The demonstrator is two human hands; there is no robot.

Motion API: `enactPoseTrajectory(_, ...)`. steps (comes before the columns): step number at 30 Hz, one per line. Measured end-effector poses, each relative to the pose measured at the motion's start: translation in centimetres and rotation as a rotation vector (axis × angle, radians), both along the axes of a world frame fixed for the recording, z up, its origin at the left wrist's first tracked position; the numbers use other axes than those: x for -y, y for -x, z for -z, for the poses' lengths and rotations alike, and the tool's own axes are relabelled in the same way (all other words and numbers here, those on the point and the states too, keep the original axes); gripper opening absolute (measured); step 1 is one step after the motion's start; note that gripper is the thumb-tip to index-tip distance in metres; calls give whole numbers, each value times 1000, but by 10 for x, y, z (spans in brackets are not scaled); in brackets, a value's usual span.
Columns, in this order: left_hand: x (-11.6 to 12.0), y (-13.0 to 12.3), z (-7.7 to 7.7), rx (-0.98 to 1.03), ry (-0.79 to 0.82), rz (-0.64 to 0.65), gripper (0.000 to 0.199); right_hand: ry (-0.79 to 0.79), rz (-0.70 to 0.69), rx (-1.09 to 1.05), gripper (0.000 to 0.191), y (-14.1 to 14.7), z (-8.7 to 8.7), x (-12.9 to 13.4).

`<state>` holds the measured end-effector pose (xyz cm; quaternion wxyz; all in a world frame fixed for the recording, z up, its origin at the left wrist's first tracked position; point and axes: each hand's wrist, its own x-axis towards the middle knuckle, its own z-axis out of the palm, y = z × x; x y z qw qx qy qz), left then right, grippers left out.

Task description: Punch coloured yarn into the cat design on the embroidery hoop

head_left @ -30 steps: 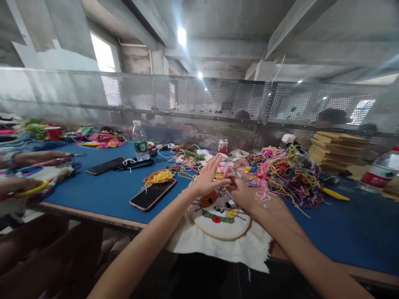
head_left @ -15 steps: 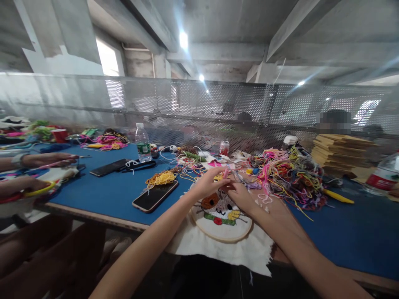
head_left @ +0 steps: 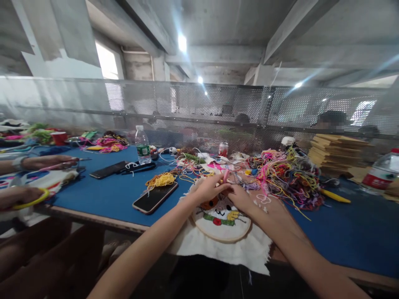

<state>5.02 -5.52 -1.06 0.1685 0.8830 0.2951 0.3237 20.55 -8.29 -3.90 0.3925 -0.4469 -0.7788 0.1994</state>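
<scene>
A wooden embroidery hoop holds white cloth stitched with a cat's face and a green collar bearing a red flower. Above the hoop's upper part, my left hand has its fingers closed on a slim pink-handled tool, whose lower end is hidden. My right hand meets it from the right, fingers curled in against the left fingertips; what they pinch, if anything, is hidden. Both hands cover the top of the cat design.
A phone with yellow yarn on it lies left, near a water bottle. Tangled yarn heaps at right, by a yellow pen-like tool and stacked brown packets. A neighbour's hand holds a yellow hoop.
My left hand has lowered slightly, and its fingers have drawn together around the pink-handled tool. My right hand stays close to its place. The neighbour's yellow hoop has shifted a little left.
</scene>
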Motion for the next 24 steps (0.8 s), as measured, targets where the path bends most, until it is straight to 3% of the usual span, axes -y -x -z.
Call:
enactPoseTrajectory(6,-1,0,1,-29,-85,-43,33,28,115,49,28,2,-2,2)
enactPoseTrajectory(10,-4,2,1,63,-179,-57,36,-2,69,30,27,1,1,-2)
enactPoseTrajectory(15,0,3,0,-8,-214,-35,27,-10,78,40,23,-1,7,-7)
enactPoseTrajectory(20,4,4,-4,50,-254,-28,26,8,63,-71,26,-1,4,-2)
enactPoseTrajectory(24,3,4,-3,49,-252,-108,28,6,63,-31,26,-2,0,1)
